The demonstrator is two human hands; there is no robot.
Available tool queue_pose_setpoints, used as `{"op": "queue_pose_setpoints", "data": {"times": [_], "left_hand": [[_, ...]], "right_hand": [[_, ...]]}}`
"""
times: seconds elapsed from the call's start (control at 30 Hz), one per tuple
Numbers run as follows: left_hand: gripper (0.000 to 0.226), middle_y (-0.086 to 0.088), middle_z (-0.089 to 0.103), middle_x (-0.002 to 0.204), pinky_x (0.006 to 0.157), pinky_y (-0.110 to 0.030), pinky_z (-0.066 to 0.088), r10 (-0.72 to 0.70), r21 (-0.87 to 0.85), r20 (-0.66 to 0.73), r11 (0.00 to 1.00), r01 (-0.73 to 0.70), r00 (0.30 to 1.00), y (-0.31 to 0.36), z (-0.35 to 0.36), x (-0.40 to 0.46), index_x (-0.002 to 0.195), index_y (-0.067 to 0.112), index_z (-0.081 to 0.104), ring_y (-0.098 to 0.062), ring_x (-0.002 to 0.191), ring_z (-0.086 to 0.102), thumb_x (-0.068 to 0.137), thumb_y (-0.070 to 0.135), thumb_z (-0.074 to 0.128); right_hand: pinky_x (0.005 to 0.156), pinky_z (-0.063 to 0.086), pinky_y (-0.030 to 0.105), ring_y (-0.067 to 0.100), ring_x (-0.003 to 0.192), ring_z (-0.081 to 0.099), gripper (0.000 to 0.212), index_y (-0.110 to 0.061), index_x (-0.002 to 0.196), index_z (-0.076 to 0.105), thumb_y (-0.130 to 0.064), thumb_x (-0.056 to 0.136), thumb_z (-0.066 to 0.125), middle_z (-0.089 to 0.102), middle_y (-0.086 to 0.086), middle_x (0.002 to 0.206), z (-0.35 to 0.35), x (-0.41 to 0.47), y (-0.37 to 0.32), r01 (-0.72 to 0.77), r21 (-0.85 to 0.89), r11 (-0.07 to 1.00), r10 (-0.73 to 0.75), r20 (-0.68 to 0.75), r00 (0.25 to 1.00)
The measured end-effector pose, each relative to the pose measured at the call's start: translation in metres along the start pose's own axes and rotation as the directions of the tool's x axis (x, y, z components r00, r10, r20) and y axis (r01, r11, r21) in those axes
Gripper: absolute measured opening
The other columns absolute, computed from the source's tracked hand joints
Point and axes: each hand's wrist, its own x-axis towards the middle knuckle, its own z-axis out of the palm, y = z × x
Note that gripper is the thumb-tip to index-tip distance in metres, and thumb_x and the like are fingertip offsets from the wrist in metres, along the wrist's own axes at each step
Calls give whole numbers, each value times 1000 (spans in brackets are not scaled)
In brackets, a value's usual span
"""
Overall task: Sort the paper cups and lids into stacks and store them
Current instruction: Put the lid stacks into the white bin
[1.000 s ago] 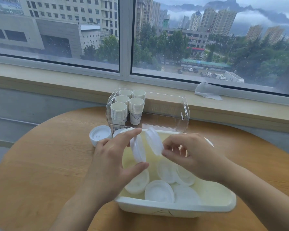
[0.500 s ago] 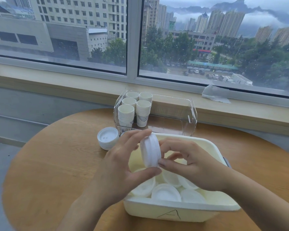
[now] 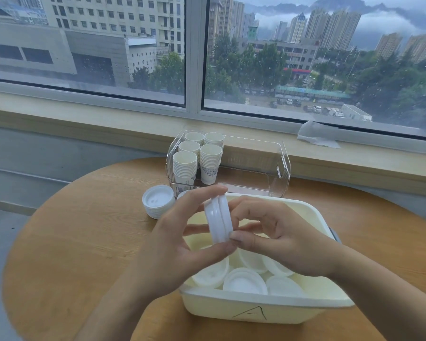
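Both hands hold a small stack of white lids (image 3: 218, 219) on edge above the cream tub (image 3: 251, 312). My left hand (image 3: 182, 244) pinches the stack between forefinger on top and thumb below. My right hand (image 3: 278, 236) presses the stack from the right side. Several loose lids (image 3: 244, 281) lie in the tub under my hands. A finished stack of lids (image 3: 158, 204) stands on the table left of the tub. Several stacks of paper cups (image 3: 199, 158) fill the left end of a clear bin (image 3: 278, 168) behind the tub.
The round wooden table (image 3: 84, 242) ends close to the left and near side. A window ledge (image 3: 354, 163) runs behind the clear bin, with a crumpled tissue (image 3: 317, 135) on it. The tub is marked with a letter A on its front wall.
The two lids that my hands held apart have come together into one stack between both hands. The view has shifted slightly, so the table's objects sit further right.
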Motion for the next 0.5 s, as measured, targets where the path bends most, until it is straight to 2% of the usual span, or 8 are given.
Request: {"op": "queue_pose_setpoints", "data": {"times": [0.1, 0.17, 0.23, 0.33, 0.5], "left_hand": [[73, 11, 64, 136, 98, -29, 58, 36, 19, -35, 999, -36, 999, 0, 0, 0, 138, 43, 56, -18, 133, 59, 78, 24, 93], [71, 12, 62, 138, 97, -26, 57, 64, 24, -45, 998, -63, 997, 1, 0, -1, 137, 42, 57, -19, 134, 58, 77, 25, 92], [72, 12, 60, 142, 97, -24, 56, 85, 25, -41, 996, -84, 996, 3, 1, -1, 137, 42, 57, -20, 137, 55, 77, 25, 93], [75, 14, 58, 146, 98, -22, 55, 107, 16, -18, 994, -107, 994, 5, 2, -1, 139, 47, 55, -17, 141, 52, 78, 24, 91], [82, 20, 59, 147, 101, -20, 53, 75, -35, -13, 997, -76, 997, 3, 0, -1, 146, 46, 53, -10, 143, 50, 76, 28, 91]], "right_hand": [[102, 56, 50, 29, 124, 64, 17, -9, 110, 69, -13, 95, 77, 70, 6, 125, 1, 1, 2, -6, 5, 1000, 6, -68, 998], [101, 58, 46, 21, 133, 60, 40, -19, 127, 65, -26, 91, 82, 65, -2, 136, 2, 2, 4, -50, 5, 999, 50, -128, 990], [100, 59, 43, 13, 137, 57, 60, -30, 140, 57, -36, 86, 83, 59, -10, 145, 2, 3, 4, -119, 62, 991, 126, -129, 984], [100, 60, 45, 15, 129, 65, 68, -33, 147, 53, -29, 86, 83, 62, -9, 144, 1, 5, 3, -176, 146, 974, 189, -84, 978], [95, 60, 43, 22, 129, 66, 72, -28, 149, 52, -13, 86, 84, 65, -3, 143, -2, 7, -1, -151, 207, 967, 166, -55, 985]]}}
